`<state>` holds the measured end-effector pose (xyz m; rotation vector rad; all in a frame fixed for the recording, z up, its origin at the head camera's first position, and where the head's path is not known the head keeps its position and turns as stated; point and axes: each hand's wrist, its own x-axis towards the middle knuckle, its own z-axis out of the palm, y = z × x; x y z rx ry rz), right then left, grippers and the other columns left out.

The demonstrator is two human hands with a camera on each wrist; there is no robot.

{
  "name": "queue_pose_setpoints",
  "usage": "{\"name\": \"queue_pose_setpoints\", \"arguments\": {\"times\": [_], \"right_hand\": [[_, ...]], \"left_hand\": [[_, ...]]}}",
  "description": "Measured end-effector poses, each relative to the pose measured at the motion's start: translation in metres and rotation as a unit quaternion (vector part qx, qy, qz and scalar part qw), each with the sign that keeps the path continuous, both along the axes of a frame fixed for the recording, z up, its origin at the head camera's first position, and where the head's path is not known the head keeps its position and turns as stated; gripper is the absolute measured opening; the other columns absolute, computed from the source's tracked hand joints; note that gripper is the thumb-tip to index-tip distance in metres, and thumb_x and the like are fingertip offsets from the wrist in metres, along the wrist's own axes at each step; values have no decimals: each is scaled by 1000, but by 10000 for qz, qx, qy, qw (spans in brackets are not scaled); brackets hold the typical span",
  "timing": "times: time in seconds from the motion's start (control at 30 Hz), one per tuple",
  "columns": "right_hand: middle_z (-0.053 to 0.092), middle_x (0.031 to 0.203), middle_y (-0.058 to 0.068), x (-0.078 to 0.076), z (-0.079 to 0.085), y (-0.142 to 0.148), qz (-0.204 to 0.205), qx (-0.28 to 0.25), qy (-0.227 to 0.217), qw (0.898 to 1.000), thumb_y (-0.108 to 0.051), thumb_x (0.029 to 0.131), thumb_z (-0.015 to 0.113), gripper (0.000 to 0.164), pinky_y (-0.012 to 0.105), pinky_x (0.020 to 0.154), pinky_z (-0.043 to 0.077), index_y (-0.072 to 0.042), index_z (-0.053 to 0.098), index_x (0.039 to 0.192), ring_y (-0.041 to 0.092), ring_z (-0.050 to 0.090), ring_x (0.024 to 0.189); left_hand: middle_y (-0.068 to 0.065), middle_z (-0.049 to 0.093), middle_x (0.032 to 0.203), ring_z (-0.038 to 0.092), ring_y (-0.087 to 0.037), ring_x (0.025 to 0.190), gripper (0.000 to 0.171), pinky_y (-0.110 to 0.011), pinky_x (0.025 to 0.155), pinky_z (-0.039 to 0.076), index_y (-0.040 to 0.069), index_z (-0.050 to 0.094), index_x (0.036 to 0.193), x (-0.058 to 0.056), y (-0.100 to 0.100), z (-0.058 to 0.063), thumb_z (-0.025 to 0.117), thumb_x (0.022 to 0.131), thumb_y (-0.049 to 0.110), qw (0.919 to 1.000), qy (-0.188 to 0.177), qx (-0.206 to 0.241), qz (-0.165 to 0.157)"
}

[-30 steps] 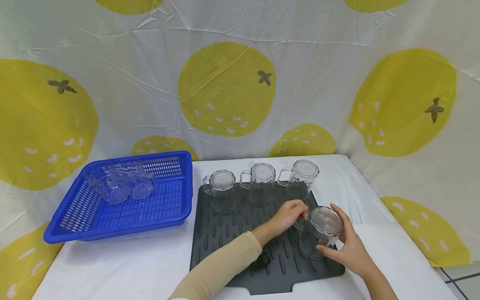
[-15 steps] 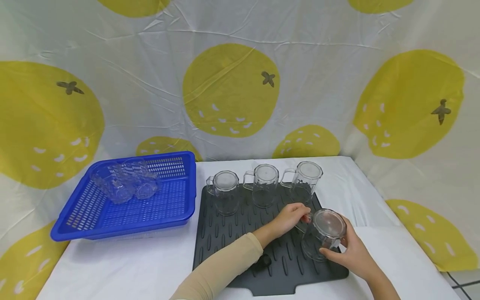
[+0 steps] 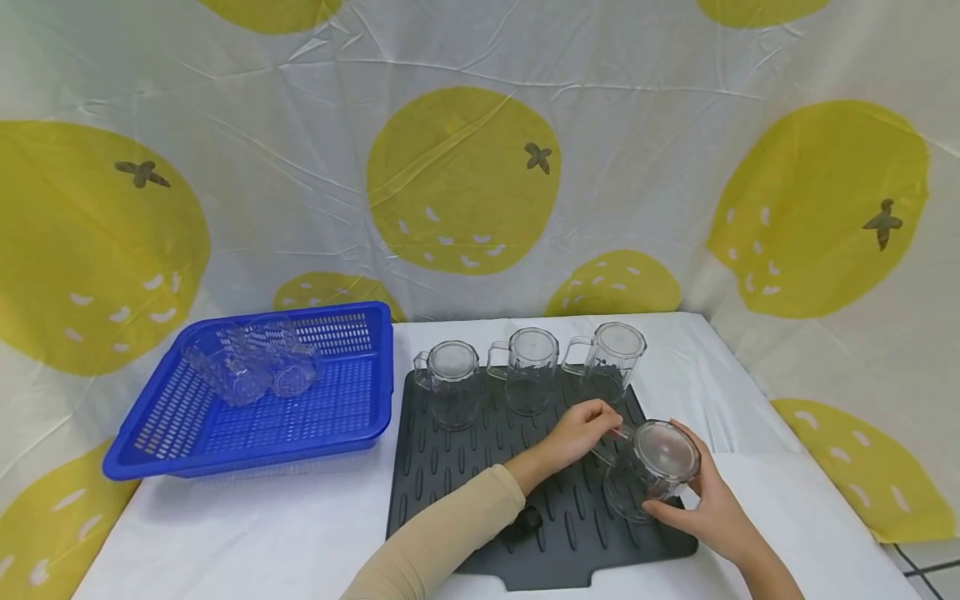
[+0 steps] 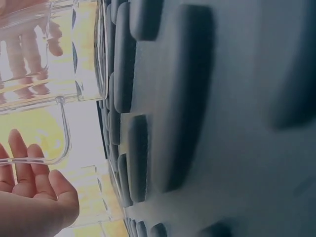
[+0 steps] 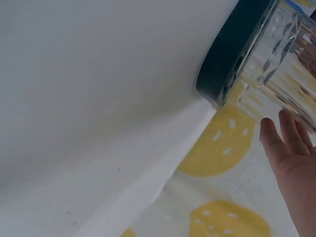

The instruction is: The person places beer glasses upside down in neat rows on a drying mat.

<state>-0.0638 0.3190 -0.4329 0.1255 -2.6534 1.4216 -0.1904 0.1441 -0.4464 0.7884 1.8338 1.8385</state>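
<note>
A clear glass mug (image 3: 663,454) stands upside down at the right front of the dark ribbed drying mat (image 3: 555,550), its base upward. My left hand (image 3: 581,432) pinches its handle; in the left wrist view, that hand's curled fingers (image 4: 42,185) are at the handle loop (image 4: 64,133). From the right, my right hand (image 3: 705,504) grips the mug's body, with the thumb in front and fingers round the far side. In the right wrist view, the right hand (image 5: 296,170) is against the mug's glass wall (image 5: 281,64), close to the mat's edge.
Upside-down glass mugs line the mat's back edge: a left one (image 3: 453,387), a middle one (image 3: 530,371) and a right one (image 3: 613,358). At left, a blue plastic basket (image 3: 247,454) holds more glass mugs (image 3: 251,362). A lemon-print sheet (image 3: 637,183) hangs behind the white-covered table (image 3: 247,533).
The gripped mug's upper end has shifted slightly to the right, with my right hand following. My left hand stays at the handle. The whole head view has shifted a little.
</note>
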Motion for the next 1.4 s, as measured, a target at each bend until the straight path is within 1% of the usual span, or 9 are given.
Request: {"name": "queue_pose_setpoints", "arguments": {"times": [0.1, 0.2, 0.47, 0.63, 0.93, 1.07, 1.17, 1.3, 1.4], "right_hand": [[30, 139, 13, 1, 0, 0, -37, 86, -460, 9989, -11, 71, 79, 106, 42, 95, 37, -16, 6, 148, 19, 36, 123], [22, 142, 27, 3, 0, 1, -61, 372, -1205, 9920, -22, 74, 77, 106, 67, 87, 29, -8, 1, 147, 46, 28, 126], [0, 145, 34, 9, -15, 6, 500, 645, -2487, 9651, -36, 83, 66, 103, 70, 93, 13, 2, -7, 144, 52, 5, 130], [2, 143, 38, 10, -29, 9, 835, 1054, -2293, 9640, -33, 84, 65, 95, 61, 101, 13, 11, 4, 141, 55, 8, 128], [20, 131, 46, 9, -48, 17, 939, 2496, -1870, 9455, -31, 83, 65, 78, 69, 85, 28, 25, 31, 125, 59, 23, 120], [19, 130, 48, 9, -52, 23, 978, 2587, -2040, 9391, -33, 83, 64, 80, 68, 86, 29, 27, 30, 124, 60, 22, 119], [18, 131, 47, 6, -53, 25, 1027, 2594, -2183, 9352, -34, 83, 63, 82, 69, 84, 29, 25, 28, 126, 60, 21, 120], [19, 132, 46, 3, -54, 25, 1110, 2548, -2207, 9349, -34, 83, 64, 82, 70, 81, 30, 25, 27, 128, 60, 20, 120], [19, 131, 46, 2, -56, 25, 1131, 2551, -2113, 9367, -33, 83, 63, 81, 70, 81, 30, 25, 28, 127, 60, 21, 120]], "left_hand": [[-2, 61, 89, 57, -31, 93, 23, -32, 78, 48, 1, 61, 96, -2, -4, 0, 49, 95, 21, 9999, 115, -43, 68], [1, 61, 91, 59, -25, 92, 22, -28, 76, 48, 3, 61, 100, -3, -10, -1, 50, 94, 21, 9997, 136, -88, 160], [3, 58, 98, 54, -4, 87, 19, -22, 75, 44, 9, 59, 106, -4, -32, 6, 52, 94, 22, 9957, 478, -178, 770], [3, 56, 102, 54, -4, 90, 18, -23, 78, 44, 9, 59, 107, 1, -53, 16, 51, 94, 20, 9938, 535, -10, 970], [-27, 52, 106, 52, -8, 90, 19, -35, 84, 45, -10, 53, 107, 27, -129, 67, 45, 95, 2, 9865, 750, 698, 1282], [-32, 53, 101, 55, -16, 92, 18, -34, 86, 45, -14, 53, 101, 19, -164, 69, 45, 94, 1, 9654, 1149, 1289, 1952], [-25, 58, 95, 57, -22, 89, 20, -33, 83, 45, -12, 56, 97, 3, -195, 77, 47, 93, 6, 9409, 1302, 1130, 2915], [-10, 61, 87, 58, -26, 84, 19, -33, 78, 44, -4, 59, 90, -26, -244, 92, 49, 92, 11, 8869, 652, 339, 4561], [-8, 59, 90, 56, -23, 83, 20, -30, 75, 43, 0, 58, 93, -46, -278, 93, 45, 92, 15, 8442, -245, -92, 5354]]}}
